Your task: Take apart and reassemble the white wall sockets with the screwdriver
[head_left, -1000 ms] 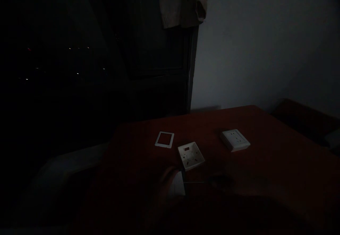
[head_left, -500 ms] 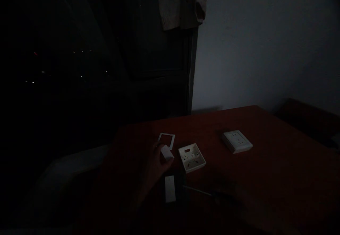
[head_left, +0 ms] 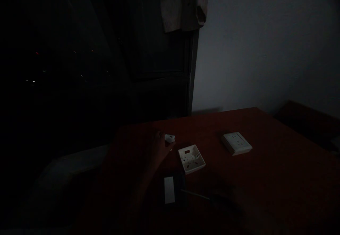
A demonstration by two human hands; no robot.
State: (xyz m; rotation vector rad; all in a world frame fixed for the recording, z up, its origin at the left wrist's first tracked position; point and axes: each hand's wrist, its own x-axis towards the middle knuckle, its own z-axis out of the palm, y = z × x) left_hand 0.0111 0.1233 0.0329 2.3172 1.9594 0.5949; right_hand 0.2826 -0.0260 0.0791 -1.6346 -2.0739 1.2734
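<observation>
My left hand (head_left: 158,149) is closed on a small white plastic piece (head_left: 169,138), pinched between thumb and fingers at the far left of the table. The square white frame seen there earlier is mostly hidden behind the hand and piece. To its right sits an open white back box (head_left: 191,159) with slots in its floor. My right hand (head_left: 236,208) is almost lost in the dark, seemingly wrapped round the handle of a screwdriver (head_left: 196,194). The metal shaft points left towards a white rectangular piece (head_left: 169,190) on a dark thing I cannot make out.
A white wall socket (head_left: 237,143) lies face up farther right on the red-brown table (head_left: 278,164). Behind the table are a pale wall (head_left: 252,51) and a dark window with hanging cloth (head_left: 183,6) above. The room is very dim.
My left hand has moved away from me with the white piece, from in front of the square frame to over its place. The right hand's screwdriver has hardly moved.
</observation>
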